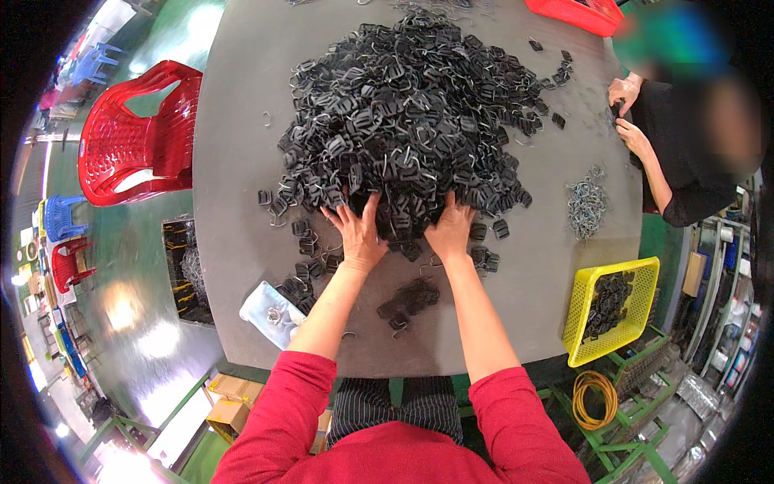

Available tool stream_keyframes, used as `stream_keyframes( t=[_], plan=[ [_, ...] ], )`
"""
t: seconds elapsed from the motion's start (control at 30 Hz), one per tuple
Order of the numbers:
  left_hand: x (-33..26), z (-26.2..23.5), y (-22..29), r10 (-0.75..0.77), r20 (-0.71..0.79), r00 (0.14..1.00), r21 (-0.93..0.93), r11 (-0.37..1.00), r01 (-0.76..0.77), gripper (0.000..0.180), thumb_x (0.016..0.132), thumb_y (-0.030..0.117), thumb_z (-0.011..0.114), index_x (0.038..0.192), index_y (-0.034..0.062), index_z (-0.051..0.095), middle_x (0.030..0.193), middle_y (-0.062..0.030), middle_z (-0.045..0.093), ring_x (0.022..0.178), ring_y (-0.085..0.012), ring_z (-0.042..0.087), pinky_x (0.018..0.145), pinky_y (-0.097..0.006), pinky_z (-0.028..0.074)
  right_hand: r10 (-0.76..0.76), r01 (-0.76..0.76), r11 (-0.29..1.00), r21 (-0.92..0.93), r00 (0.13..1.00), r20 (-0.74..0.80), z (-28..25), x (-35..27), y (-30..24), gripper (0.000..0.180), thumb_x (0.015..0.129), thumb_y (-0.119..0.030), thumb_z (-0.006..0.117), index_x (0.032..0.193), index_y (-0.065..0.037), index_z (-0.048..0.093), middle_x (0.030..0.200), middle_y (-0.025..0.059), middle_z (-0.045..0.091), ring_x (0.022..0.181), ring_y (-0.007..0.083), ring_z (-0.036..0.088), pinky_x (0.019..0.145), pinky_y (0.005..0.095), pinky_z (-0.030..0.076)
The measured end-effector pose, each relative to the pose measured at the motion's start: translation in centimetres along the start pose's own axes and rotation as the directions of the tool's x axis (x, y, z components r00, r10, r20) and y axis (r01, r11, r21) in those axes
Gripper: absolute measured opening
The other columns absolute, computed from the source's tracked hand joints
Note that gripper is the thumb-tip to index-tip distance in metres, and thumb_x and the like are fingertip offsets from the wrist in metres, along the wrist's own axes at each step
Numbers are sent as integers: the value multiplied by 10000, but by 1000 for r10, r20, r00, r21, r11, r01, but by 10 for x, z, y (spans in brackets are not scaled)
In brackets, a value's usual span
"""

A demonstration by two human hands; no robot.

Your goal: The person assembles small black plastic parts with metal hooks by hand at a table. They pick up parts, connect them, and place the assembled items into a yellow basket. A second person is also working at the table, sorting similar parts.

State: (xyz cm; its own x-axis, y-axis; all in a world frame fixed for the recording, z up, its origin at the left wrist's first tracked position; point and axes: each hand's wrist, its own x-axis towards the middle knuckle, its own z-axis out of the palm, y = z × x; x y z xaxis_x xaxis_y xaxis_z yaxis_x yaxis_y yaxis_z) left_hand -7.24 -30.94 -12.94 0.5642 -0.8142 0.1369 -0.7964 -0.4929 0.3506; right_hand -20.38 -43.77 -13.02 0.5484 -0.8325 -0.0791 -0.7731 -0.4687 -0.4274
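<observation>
A large heap of black plastic buckles with wire hooks point(411, 105) covers the middle of the grey table point(234, 161). My left hand point(360, 235) presses into the heap's near edge, fingers spread among the buckles. My right hand point(451, 231) reaches into the same edge a little to the right, thumb apart from its fingers; some fingertips are hidden by buckles. A clump of buckles lies between the two hands. Nearer me, a small blurred group of buckles point(409, 300) lies between my forearms. Beside my left forearm is a pale blue tray point(272, 313) with small metal pieces.
A yellow basket point(574, 323) with black buckles stands at the right front corner. Loose metal hooks point(587, 206) form a pile at the right. A co-worker's hands point(629, 113) hold a black piece there. A red basket point(568, 14) is at the far right; a red chair point(137, 141) stands left.
</observation>
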Motion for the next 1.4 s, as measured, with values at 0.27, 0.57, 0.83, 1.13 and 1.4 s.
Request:
stream_keyframes(
  t=[0.27,0.57,0.83,1.13,1.4],
  plan=[
    [56,-2,6,-70,15,997,-1,998,70,1042,487,109,758,1397,166,254,1272,-188,380,1208,-488,281,1042,-687,66,-43,55,996,69,986,-162,-2,55,-9,748,597,-98,659,1273,-109,336,1305,287,379,1131,442,463,928,557,343],
    [83,-22,4,-163,202,966,46,987,157,1030,562,184,763,1423,204,198,1449,-274,154,1284,-481,271,1009,-686,179,38,-47,998,29,964,262,-67,83,-29,664,674,-137,661,1291,-110,417,1345,261,362,1015,407,581,859,441,496],
    [123,-130,60,-148,501,853,299,954,-10,384,752,346,674,1062,123,632,899,-152,675,869,-333,640,765,-440,496,-103,-12,976,217,855,508,-181,73,25,303,719,-117,655,1017,-170,671,979,91,675,926,272,639,822,391,506],
    [177,63,296,628,85,774,-500,699,-512,238,874,264,533,1032,121,637,1054,-116,634,955,-327,598,814,-400,483,-210,245,943,225,963,-167,-115,-12,119,309,813,-18,492,1097,-92,588,1153,92,551,1122,286,523,881,386,492],
    [221,197,388,723,180,667,-397,674,-623,565,943,481,313,1396,145,339,1475,-55,285,1390,-215,191,1123,-497,115,-187,221,956,191,965,-183,-119,-32,151,234,713,-105,603,942,-67,627,1169,71,510,1200,260,394,1056,553,255]
  ],
)
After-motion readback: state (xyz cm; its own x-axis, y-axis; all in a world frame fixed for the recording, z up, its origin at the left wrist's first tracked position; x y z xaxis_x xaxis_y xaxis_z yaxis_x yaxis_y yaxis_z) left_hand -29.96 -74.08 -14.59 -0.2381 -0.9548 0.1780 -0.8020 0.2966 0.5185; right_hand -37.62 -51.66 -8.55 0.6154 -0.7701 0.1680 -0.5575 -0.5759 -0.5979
